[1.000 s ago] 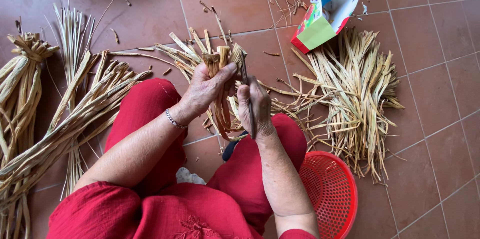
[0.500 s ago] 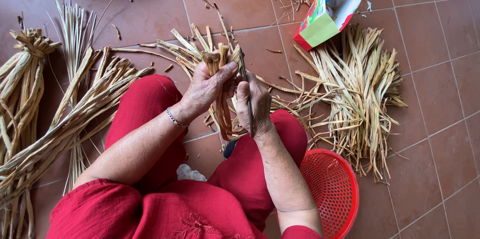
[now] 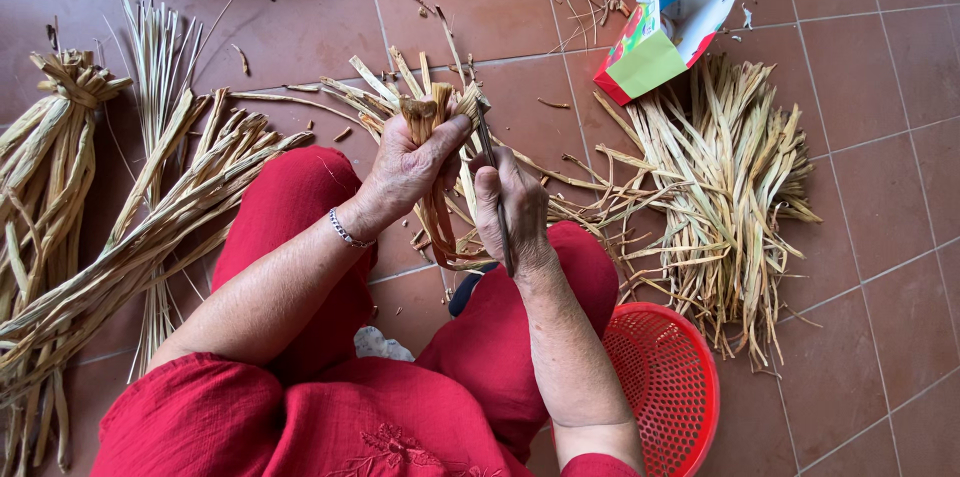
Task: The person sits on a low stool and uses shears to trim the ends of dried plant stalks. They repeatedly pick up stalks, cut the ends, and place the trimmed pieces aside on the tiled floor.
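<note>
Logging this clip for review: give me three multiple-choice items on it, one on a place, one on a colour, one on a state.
1. Where is the red basket?
A. by the person's right knee
B. on the lap
C. beside the carton

2. What colour are the person's clothes?
A. blue
B. red
C. white

3. What does the left hand do?
A. rests open on the floor
B. grips a bunch of dried stalks
C. holds the carton

A: it sits on the tiles at lower right.
B: sleeves and trousers are red.
B: fingers close round the stalk ends.
</note>
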A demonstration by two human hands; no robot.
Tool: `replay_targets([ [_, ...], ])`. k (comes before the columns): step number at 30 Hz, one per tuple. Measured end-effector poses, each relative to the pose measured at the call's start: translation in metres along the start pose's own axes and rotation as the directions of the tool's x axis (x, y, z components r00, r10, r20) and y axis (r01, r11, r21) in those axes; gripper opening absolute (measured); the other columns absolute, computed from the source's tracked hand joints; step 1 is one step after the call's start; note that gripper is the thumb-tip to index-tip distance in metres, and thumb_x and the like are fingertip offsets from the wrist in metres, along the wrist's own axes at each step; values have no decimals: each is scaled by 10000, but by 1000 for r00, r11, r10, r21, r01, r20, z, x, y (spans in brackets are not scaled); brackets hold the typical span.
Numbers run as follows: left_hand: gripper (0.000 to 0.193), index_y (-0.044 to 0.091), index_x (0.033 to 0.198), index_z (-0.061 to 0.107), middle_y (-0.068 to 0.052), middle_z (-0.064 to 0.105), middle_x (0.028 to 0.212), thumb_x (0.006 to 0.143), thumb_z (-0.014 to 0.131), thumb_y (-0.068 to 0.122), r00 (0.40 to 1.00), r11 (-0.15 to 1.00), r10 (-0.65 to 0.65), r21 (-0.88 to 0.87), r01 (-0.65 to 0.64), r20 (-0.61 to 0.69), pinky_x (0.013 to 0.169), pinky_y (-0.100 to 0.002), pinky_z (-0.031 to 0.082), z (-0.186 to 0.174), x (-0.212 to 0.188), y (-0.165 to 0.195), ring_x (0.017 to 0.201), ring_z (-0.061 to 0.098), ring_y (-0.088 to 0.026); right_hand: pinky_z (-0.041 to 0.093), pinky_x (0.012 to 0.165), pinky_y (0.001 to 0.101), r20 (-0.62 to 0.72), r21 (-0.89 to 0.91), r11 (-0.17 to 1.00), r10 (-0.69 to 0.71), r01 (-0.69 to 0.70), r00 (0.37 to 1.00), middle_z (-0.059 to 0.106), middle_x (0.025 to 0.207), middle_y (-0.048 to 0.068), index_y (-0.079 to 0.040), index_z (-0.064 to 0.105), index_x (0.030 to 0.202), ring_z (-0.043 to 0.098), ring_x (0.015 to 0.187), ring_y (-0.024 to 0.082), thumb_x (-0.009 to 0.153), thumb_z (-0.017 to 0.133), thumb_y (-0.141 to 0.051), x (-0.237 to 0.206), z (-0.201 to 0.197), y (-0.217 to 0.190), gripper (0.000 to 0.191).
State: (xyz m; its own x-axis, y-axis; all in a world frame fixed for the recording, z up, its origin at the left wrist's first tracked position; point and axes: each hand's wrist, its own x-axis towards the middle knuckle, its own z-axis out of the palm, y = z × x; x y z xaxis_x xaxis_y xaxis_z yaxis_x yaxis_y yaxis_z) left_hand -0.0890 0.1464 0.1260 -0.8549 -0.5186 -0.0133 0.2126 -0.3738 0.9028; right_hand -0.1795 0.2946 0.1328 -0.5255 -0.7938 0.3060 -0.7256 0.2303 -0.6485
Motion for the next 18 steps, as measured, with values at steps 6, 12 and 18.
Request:
replay_targets([
  [6, 140, 52, 1037, 594, 31, 561, 669, 1074, 575, 186, 999, 995, -2, -97, 6, 42, 456, -224, 446, 2, 0, 1, 512, 540, -51, 544, 689, 430, -34, -5, 999, 31, -32, 999, 678, 776, 116, -81, 630, 1041, 726, 762, 330, 1110, 254, -591, -3, 5, 0, 637],
  [12, 136, 40, 1009, 610, 50, 579, 800, 1068, 607, 162, 995, 995, 98, 28, -99, 35, 556, -225, 464, 1, 0, -8, 670, 545, -28, 557, 769, 420, -83, 88, 990, -104, 111, 991, 709, 976, 139, -44, 590, 1250, 730, 900, 329, 1153, 224, -600, 3, 4, -8, 672],
  [18, 191, 57, 960, 595, 43, 569, 738, 1082, 578, 203, 994, 997, 58, -62, -52, 97, 531, -225, 448, 2, -3, -13, 611, 531, -37, 561, 698, 368, -29, 188, 979, 83, -76, 996, 686, 806, 72, -68, 610, 1196, 729, 754, 230, 1096, 210, -626, -1, 6, -13, 694],
])
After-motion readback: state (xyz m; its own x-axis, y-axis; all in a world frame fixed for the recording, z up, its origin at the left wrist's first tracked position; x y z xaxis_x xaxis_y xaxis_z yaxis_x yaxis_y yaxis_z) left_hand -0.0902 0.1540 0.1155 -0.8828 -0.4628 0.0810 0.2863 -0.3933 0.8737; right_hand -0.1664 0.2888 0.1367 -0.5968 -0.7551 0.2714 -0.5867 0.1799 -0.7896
